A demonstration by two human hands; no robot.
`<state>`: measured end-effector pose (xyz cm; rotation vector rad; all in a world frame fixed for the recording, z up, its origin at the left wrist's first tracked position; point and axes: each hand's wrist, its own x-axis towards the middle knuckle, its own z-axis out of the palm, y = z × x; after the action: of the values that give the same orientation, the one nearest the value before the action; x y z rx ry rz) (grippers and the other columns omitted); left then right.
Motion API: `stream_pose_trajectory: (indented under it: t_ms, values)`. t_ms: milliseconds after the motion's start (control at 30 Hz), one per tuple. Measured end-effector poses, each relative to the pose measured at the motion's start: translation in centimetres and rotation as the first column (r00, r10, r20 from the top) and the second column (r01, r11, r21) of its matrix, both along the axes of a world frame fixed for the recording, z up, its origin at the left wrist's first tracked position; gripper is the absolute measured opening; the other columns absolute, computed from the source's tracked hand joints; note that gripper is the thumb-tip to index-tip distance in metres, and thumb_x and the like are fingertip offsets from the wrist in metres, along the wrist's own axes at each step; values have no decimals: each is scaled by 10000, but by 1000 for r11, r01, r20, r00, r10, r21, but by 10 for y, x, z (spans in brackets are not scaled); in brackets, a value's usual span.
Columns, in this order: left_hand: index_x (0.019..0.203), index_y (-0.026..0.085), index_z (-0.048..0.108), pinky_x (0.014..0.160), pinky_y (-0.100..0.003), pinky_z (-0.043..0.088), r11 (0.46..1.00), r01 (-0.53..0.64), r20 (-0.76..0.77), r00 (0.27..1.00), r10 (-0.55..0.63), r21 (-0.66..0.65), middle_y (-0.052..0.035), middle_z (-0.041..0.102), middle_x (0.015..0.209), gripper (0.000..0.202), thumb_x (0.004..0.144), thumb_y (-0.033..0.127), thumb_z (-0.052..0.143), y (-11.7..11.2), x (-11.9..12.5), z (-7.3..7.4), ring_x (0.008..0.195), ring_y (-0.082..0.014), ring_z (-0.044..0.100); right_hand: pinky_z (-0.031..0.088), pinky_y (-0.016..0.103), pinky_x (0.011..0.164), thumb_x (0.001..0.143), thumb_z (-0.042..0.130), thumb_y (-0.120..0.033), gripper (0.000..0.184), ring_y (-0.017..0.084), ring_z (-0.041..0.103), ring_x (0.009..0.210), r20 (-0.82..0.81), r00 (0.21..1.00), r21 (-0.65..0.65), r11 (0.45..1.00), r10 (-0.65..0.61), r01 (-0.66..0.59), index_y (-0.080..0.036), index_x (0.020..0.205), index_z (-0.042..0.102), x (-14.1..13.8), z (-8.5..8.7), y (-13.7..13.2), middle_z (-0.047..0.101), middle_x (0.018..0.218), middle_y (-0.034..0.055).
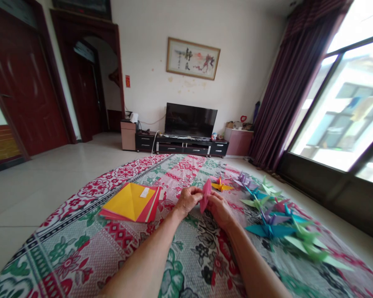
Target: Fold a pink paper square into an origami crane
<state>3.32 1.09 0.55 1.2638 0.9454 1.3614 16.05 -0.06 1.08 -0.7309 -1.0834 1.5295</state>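
Note:
A pink folded paper piece (207, 191), narrow and pointed at both ends, is held upright over the middle of the cloth. My left hand (188, 200) pinches its left side with thumb and fingers. On the other side, my right hand (220, 210) grips its lower right part, with some fingertips hidden behind the paper. Just beyond my right hand sits a yellow paper crane (221, 186), with pink paper partly showing behind it. To the left of my left hand lies a stack of square paper (129, 200), yellow on top, with red and pink sheets fanned below.
Several finished cranes stand on the right, among them a blue crane (270, 228), a green crane (311, 242) and a purple crane (245, 180). A small white slip (144, 192) rests on the stack. The patterned tablecloth (112, 256) covers the round table. Beyond is a television (190, 120).

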Motion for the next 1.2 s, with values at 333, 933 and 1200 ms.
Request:
stream_pose_trajectory:
  t_ms: [333,933,1200]
  values:
    - [819,156,609,522,-187,390,969,-105,-94,987,129,223,32,568,619,205,621,152,556,-3,5,6,537,-84,496,457,225,500,608,662,-233,149,113,562,534,-42,996,-46,996,-81,79,-178,729,596,-1,-1,3,620,614,-24]
    - [719,156,682,629,-233,430,949,-112,-290,936,200,295,-20,648,711,204,639,118,498,-7,4,8,660,-140,563,431,235,522,628,666,-304,202,110,539,520,-8,989,23,989,-147,147,-187,782,606,0,-8,3,614,617,-30]
    - [740,120,640,567,-216,409,986,10,-103,995,8,164,-11,612,639,183,618,256,639,-8,3,8,582,-111,525,439,221,542,624,707,-325,225,114,556,571,7,984,70,981,-180,179,-195,783,616,1,-8,3,635,678,-22]
